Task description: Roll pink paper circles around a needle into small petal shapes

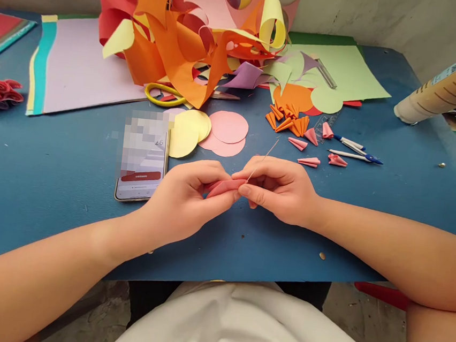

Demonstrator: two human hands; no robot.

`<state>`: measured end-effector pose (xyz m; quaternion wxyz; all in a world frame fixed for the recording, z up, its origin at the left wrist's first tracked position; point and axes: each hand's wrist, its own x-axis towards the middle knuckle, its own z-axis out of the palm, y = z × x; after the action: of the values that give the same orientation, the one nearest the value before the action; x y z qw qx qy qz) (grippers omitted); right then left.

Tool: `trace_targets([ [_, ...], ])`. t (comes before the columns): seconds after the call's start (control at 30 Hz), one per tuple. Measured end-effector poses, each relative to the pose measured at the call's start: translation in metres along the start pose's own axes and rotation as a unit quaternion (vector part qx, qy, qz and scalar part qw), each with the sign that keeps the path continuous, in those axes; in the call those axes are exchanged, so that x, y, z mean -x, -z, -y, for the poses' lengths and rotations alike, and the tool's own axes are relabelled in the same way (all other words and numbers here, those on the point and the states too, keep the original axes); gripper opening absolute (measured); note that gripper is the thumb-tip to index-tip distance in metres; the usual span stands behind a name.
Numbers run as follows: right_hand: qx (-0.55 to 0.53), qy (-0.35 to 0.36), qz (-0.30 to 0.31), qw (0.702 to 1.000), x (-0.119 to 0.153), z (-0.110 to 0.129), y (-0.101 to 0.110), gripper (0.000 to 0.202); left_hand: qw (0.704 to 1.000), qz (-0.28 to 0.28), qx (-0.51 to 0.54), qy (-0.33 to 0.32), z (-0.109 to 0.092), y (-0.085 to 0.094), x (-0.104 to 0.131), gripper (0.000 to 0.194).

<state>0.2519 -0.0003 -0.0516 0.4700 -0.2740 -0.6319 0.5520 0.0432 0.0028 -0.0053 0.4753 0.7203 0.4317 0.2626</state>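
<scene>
A folded piece of pink paper (228,185) is pinched between my two hands over the near part of the blue table. My left hand (191,199) is closed around its left end, hiding part of the fold. My right hand (280,189) pinches the right end with thumb and fingers. From that pinch a thin, pale stick (263,159) rises slanting up to the right; its lower end is hidden at the fingers. Just beyond my hands lie flat pink paper circles (228,128) and yellow paper circles (185,134), overlapping each other.
A phone (141,176) lies by my left wrist. Small orange paper cones (287,120) and folded pink pieces (308,161) lie right, near a drawing compass (357,151). Paper scraps (176,42) cover yellow-handled scissors (165,95). A tan cylinder (446,79) stands far right.
</scene>
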Motion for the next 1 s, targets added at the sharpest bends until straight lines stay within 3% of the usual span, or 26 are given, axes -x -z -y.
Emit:
trace_targets([
  [0.2,0.017,-0.021,-0.014,1.0,0.0001,0.0014,-0.0002,0.008,0.999,-0.005,-0.005,0.053,-0.0015,-0.0014,0.0006,0.03],
  [0.4,0.009,-0.055,-0.017,0.998,0.0005,0.002,0.0001,0.016,0.999,-0.011,-0.012,0.043,0.0012,-0.0024,0.0002,0.04],
  [0.53,-0.001,-0.062,-0.004,0.998,0.0011,0.0021,0.0006,0.021,0.999,0.003,-0.024,0.023,0.0025,-0.0028,0.0004,0.033],
  [0.73,-0.01,-0.054,0.0,0.999,0.0002,0.0011,0.0002,0.025,0.999,0.01,-0.032,-0.005,0.0034,-0.0028,0.0016,0.036],
  [1.0,-0.038,0.0,0.019,0.999,-0.0005,0.0006,0.002,0.009,1.0,0.012,-0.004,0.018,0.0008,-0.0004,0.0,0.023],
])
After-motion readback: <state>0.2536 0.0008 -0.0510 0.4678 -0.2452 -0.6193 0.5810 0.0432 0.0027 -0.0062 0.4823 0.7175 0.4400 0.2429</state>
